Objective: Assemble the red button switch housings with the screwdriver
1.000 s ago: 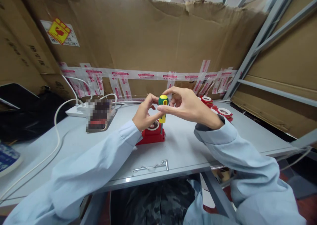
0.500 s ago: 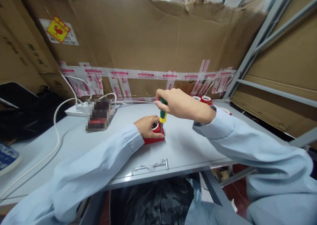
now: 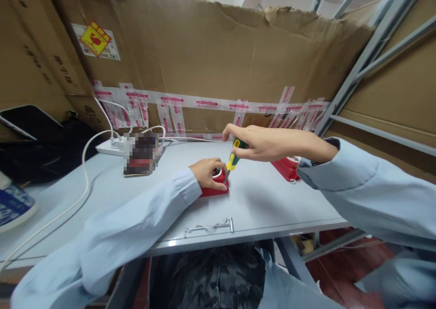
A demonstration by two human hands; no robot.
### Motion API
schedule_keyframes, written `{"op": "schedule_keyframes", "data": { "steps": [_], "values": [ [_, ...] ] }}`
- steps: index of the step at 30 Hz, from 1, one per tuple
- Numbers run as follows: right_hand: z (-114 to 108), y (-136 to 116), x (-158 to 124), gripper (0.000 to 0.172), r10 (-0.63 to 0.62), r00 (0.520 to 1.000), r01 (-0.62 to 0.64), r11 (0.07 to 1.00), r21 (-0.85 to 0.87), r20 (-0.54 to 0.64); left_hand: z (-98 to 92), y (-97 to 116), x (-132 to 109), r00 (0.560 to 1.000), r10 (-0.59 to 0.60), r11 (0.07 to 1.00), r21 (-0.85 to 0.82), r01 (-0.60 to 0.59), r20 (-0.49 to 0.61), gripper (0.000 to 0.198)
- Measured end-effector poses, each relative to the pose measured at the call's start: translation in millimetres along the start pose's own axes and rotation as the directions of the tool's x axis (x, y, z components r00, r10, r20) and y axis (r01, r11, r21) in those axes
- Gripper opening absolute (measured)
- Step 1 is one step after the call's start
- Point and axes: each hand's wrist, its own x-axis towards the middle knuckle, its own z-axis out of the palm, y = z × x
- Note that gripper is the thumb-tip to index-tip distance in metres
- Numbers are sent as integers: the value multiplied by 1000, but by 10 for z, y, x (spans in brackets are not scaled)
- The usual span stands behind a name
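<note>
My left hand grips a small red part with a white ring and presses it against the tabletop; the fingers cover much of it. In my right hand is a screwdriver with a green and yellow handle. It leans to the right, and its metal shaft comes down to the right end of the red part, beside my left fingers. Whether its tip sits in a screw is too small to tell.
Stacked red parts lie to the right, partly behind my right forearm. A metal rod with a crossbar rests by the front edge. At left are a phone, a power strip and white cables. Cardboard stands behind.
My right hand has shifted right and the screwdriver has gone from nearly upright to tilted. My left hand keeps its grip on the red part. The view has turned slightly.
</note>
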Motion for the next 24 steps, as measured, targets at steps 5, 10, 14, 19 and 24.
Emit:
{"op": "schedule_keyframes", "data": {
  "steps": [5, 10, 14, 19, 24],
  "values": [
    [144, 34, 161, 48, 259, 949, -297, 927, -231, -180, -18, 20, -1, 999, -19, 1000, -3, 19, 30, 42],
    [112, 20, 183, 23, 42, 990, -54, 995, -88, -135, 2, -3, -17, 1000, -1, 1000, -6, 1, 17, 43],
    [57, -53, 142, 25, -153, 984, 153, 988, -5, -93, 14, -18, -14, 1000, 9, 1000, -28, -9, 6, 40],
    [86, -93, 173, 37, 144, 976, -167, 977, -134, -162, -5, 11, -5, 1000, 3, 1000, -27, -3, 7, 37],
    [97, -31, 136, 27, -5, 991, 6, 1000, 10, -135, 6, -7, -13, 1000, 25, 999, -45, -25, 10, 38]
  ]
}}
